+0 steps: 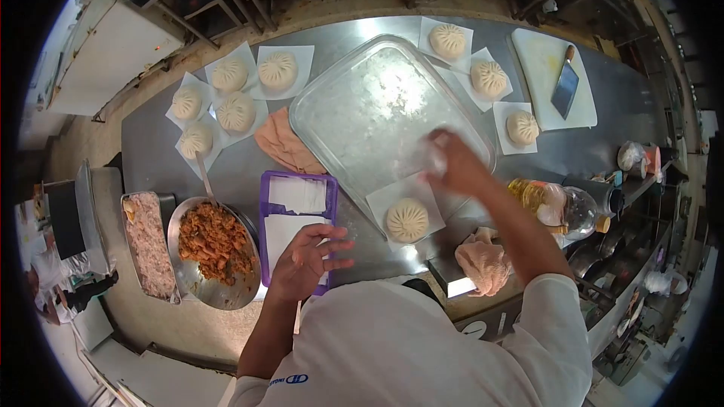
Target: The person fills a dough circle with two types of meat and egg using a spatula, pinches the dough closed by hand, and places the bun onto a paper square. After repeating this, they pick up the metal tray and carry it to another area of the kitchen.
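My right hand [455, 164] is over the large metal tray [369, 98], smeared by motion, with its fingers bent; whether it holds anything is blurred. Just below it, a pleated bun [407, 220] rests on a white paper square [381, 197] at the tray's near corner. My left hand [309, 260] hovers with spread fingers, holding nothing, over the near part of a purple box [264, 237] that contains white paper sheets [298, 194]. An orange-brown cloth [286, 143] lies by the tray's left edge.
Several buns on papers [235, 111] sit at left, others [489, 79] at right. A cutting board [537, 68] bears a cleaver [566, 90]. Oil bottles [539, 200] and a cloth [483, 262] are near right. A bowl of filling [215, 245] and a meat pan [151, 245] stand left.
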The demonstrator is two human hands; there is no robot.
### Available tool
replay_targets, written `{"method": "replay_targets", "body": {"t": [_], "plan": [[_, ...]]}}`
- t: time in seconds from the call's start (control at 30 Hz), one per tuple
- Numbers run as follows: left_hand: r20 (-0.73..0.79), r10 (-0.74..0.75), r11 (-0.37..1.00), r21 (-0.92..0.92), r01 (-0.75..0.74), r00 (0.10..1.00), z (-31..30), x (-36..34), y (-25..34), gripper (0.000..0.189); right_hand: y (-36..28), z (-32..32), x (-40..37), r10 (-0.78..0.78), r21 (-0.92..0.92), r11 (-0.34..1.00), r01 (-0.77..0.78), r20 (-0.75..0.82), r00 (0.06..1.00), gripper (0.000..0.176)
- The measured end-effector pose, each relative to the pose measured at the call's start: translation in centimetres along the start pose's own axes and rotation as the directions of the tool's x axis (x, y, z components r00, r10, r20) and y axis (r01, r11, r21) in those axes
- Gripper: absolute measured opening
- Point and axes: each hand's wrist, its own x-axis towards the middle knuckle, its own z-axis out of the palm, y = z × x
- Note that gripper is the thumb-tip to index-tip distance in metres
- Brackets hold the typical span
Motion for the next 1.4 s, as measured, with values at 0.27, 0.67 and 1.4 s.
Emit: {"method": "replay_targets", "body": {"t": [0.27, 0.67, 1.4], "plan": [[0.055, 0.051, 0.999, -0.011, -0.050, 0.997, -0.4, -0.8, 0.0, 0.072, -8.5, 7.3, -4.5, -0.116, -0.349, 0.885, 0.308, 0.475, 0.872, 0.073], [-0.050, 0.044, 0.996, -0.079, -0.048, 0.998, -0.8, -1.9, -0.7, 0.077, 1.3, 4.1, -2.0, 0.097, 0.631, 0.594, -0.500, 0.560, 0.823, 0.054], [-0.056, -0.022, 0.999, -0.028, 0.020, 0.998, -0.6, 1.1, 0.3, 0.076, 17.0, -15.8, 5.4, 0.758, 0.952, 0.273, 0.137, -0.301, 0.579, 0.058]]}}
